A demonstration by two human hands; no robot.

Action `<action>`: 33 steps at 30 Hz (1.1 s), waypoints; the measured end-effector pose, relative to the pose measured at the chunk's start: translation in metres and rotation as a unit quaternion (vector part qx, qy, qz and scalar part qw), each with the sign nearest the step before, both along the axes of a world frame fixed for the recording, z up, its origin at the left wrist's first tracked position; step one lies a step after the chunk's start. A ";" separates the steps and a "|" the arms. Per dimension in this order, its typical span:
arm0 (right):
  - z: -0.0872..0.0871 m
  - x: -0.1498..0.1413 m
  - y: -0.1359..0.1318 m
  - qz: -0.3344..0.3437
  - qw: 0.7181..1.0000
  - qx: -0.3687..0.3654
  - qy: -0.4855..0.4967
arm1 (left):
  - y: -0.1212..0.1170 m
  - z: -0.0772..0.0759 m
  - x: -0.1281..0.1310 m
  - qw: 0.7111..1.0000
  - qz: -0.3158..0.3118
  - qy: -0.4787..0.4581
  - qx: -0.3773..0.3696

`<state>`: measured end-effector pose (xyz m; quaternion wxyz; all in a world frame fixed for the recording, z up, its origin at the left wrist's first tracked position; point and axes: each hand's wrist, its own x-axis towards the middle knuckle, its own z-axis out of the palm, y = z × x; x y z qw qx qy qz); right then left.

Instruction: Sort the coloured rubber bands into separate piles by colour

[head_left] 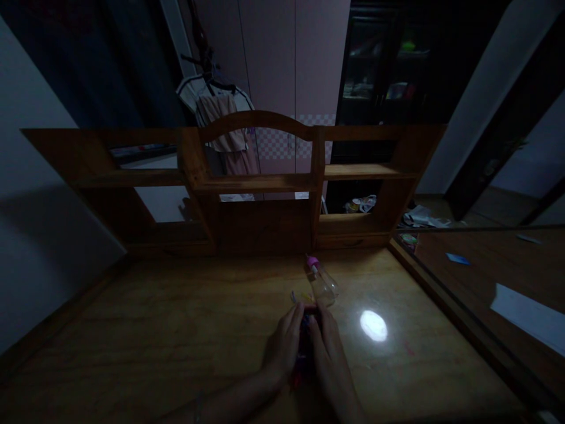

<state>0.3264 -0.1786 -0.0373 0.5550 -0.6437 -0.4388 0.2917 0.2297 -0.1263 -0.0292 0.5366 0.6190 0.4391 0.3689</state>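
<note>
Low over the wooden tabletop (176, 318), my left hand (285, 341) and my right hand (329, 347) are curved around the two sides of a small dark object (304, 347). Bluish and reddish bits show on it, but the dim light and my fingers hide what kind of thing it is. Just beyond my fingertips lies a clear plastic bottle (324, 287) with a pink top, tilted on its side. Thin blue and yellow pieces (301, 296) rest beside the bottle.
A wooden shelf unit (256, 184) with open compartments stands along the table's far edge. Bright light reflects on the tabletop right of my hands. Hanging clothes (220, 112) and a pale wardrobe (273, 59) are behind. A white sheet (529, 315) lies at the right.
</note>
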 end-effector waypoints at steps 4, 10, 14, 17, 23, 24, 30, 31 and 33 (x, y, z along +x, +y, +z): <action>0.007 0.004 -0.005 0.004 1.000 -0.007 0.023 | -0.007 0.010 0.002 0.999 -0.003 -0.021 -0.038; 0.010 0.005 -0.012 -0.002 1.000 -0.004 0.019 | 0.045 0.013 -0.006 0.998 -0.004 -0.011 0.062; 0.005 0.003 -0.012 -0.006 1.000 -0.006 0.008 | 0.081 0.007 -0.004 0.998 -0.048 -0.026 0.032; 0.004 0.001 -0.011 -0.012 1.000 0.004 0.010 | 0.075 0.006 0.004 0.989 -0.143 -0.039 0.013; 0.005 -0.002 -0.010 -0.033 0.999 0.025 0.032 | 0.031 0.006 0.020 0.985 -0.156 -0.068 0.007; 0.005 -0.003 -0.010 -0.038 0.998 0.025 0.032 | 0.027 0.004 0.021 0.988 -0.138 -0.066 0.005; -0.005 -0.002 -0.012 -0.047 0.999 0.002 0.025 | 0.033 0.001 0.011 0.996 -0.067 -0.022 0.059; -0.007 -0.001 -0.012 -0.050 0.998 0.000 0.021 | 0.040 0.001 0.008 0.996 -0.056 -0.016 0.074; -0.011 0.000 -0.012 -0.052 0.999 0.002 0.016 | 0.054 -0.001 0.003 0.996 -0.036 -0.010 0.077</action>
